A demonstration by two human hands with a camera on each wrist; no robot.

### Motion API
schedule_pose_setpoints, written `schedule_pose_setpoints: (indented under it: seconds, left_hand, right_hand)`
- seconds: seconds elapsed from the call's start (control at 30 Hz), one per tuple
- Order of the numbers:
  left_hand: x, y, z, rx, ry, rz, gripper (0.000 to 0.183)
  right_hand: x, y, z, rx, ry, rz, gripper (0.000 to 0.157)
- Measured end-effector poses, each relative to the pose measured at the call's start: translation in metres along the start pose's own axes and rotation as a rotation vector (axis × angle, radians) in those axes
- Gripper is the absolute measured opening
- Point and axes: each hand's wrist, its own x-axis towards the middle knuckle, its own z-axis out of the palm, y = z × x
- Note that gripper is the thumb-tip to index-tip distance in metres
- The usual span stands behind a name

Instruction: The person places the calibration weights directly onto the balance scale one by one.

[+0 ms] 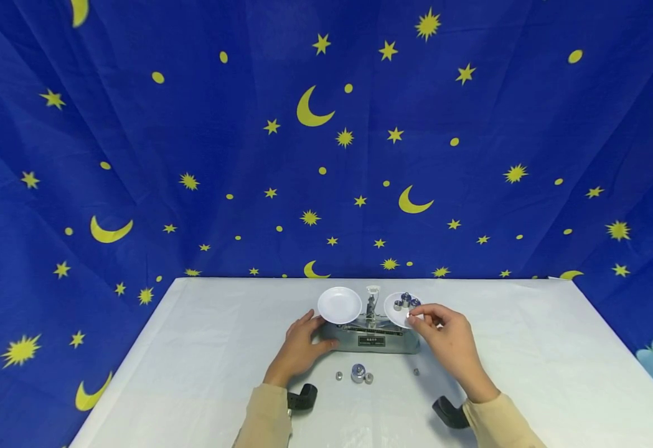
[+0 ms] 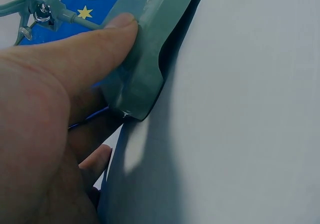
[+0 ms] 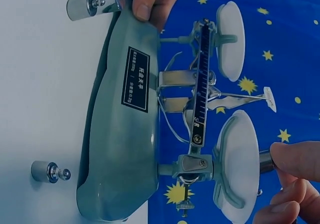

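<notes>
A grey-green pan balance point(image 1: 379, 342) stands on the table, with a white left pan point(image 1: 340, 305) and a white right pan point(image 1: 391, 313). My left hand point(image 1: 299, 348) grips the left end of its base; in the left wrist view the thumb point(image 2: 107, 44) lies along the front and other fingers are behind. Over the right pan's near edge, my right hand point(image 1: 448, 339) pinches a small metal weight point(image 3: 266, 160) between thumb and finger, its end right at the pan's surface. Three weights point(image 1: 406, 301) with knobs stand on that pan.
On the white table point(image 1: 192, 373) in front of the balance stand a large weight point(image 1: 358, 373) and two smaller weights point(image 1: 368, 378) beside it. Farther right is another small weight point(image 1: 416, 371). A blue star-patterned curtain point(image 1: 248, 155) hangs behind the table.
</notes>
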Motion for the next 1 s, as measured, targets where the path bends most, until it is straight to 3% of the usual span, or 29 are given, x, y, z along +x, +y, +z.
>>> schedule_pose_setpoints:
  seconds: [1.0]
  left_hand:
    - [-0.0004, -0.0011, 0.0005, -0.001, 0.006, 0.008, 0.064]
  right_hand:
    - [0.0064, 0.0058, 0.0037, -0.056, 0.013, -0.015, 0.007]
